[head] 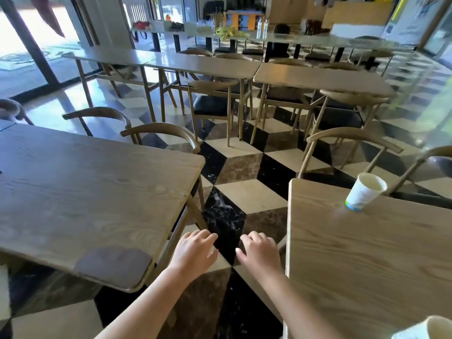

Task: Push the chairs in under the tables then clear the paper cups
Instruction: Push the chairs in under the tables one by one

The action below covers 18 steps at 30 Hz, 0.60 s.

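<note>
I stand in the aisle between two wooden tables. My left hand (pixel 194 250) and my right hand (pixel 260 250) hover palm-down over the floor, fingers apart, holding nothing. On the right table (pixel 354 265) a white paper cup (pixel 365 192) with a blue-green base stands near the far edge. A second paper cup (pixel 430 329) shows partly at the bottom right corner. Behind the left table (pixel 85 192) two wooden chairs (pixel 161 132) are tucked in. Another chair (pixel 349 140) stands behind the right table, set back from it.
More tables (pixel 318 79) and chairs with black seats (pixel 212 104) fill the middle of the room. A long counter (pixel 244 35) with bottles and yellow items runs along the back. The checkered floor aisle (pixel 244 172) runs ahead between the tables. Glass doors are at the left.
</note>
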### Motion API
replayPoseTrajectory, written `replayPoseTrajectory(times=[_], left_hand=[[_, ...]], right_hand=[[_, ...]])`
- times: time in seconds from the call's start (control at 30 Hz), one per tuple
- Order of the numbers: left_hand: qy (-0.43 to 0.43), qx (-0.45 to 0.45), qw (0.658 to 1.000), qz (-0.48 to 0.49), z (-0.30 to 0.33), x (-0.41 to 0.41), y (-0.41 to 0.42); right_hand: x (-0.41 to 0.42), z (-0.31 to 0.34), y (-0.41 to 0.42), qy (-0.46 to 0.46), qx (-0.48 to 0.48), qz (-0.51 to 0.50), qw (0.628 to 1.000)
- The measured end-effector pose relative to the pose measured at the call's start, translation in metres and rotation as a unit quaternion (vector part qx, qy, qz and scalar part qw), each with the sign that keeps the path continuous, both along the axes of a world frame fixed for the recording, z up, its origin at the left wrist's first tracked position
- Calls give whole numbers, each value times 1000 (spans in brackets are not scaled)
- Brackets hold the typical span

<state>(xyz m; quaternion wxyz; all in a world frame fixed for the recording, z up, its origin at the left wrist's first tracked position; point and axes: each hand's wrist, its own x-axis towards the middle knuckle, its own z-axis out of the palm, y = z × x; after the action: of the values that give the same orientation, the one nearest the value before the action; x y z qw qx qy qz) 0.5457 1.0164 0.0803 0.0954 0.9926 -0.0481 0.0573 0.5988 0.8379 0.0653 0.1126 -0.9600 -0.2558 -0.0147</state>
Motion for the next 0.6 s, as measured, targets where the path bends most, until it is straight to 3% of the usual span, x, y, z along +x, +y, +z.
replayPoseTrajectory(times=[0.23,0.6], left_hand=[[27,-18,999,-9,-8,105,6],[55,-21,991,-124,-12,336,10]], right_hand=[[85,-5,6,25,0,-44,999],[262,-17,-2,21,-7,-178,984]])
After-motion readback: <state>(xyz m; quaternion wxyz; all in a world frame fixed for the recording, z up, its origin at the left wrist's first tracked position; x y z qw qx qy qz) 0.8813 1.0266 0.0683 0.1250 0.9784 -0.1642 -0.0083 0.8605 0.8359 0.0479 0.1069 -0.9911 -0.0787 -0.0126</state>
